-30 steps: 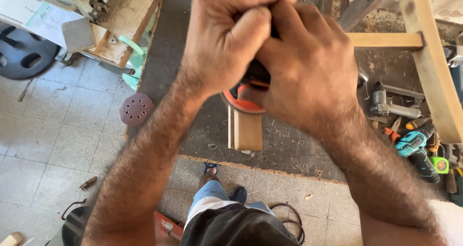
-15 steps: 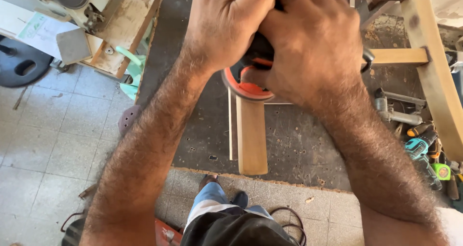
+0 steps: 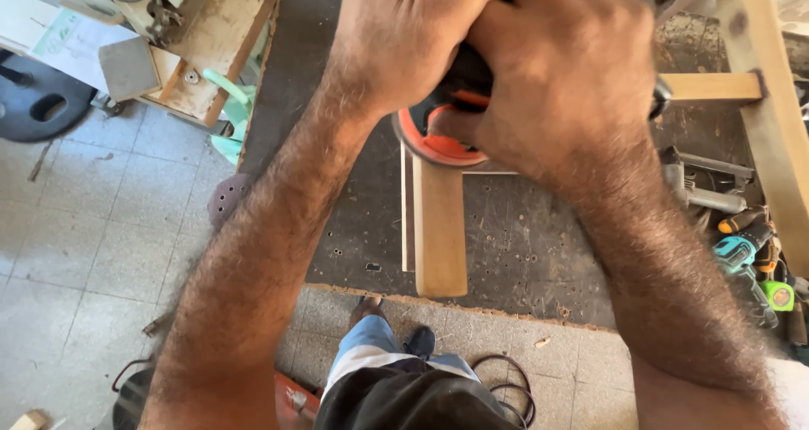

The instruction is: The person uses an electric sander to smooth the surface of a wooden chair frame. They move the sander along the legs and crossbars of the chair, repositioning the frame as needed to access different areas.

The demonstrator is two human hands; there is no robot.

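left hand [image 3: 413, 34] + right hand [image 3: 565, 68]: both clamped together over orange-and-black sander [image 3: 442, 131] | sander: pad down on far end of wooden strip [image 3: 440, 228], directly under hands | strip: flat on dark workbench [image 3: 522, 245], long axis running from hands toward body | nearer hand: neither, both on top.

Bright, even daylight fills the scene, strongest at the upper right of the frame, where a pale wooden beam [image 3: 763, 118] is almost washed out. The grey tiled floor [image 3: 76, 228] at the left is softly lit, with faint shadows only. The dark, pitted table [image 3: 522, 236] at centre reads clearly. The two hands [image 3: 506, 59] at the top are slightly smeared by motion blur. The forearms look stretched toward the lower edge.
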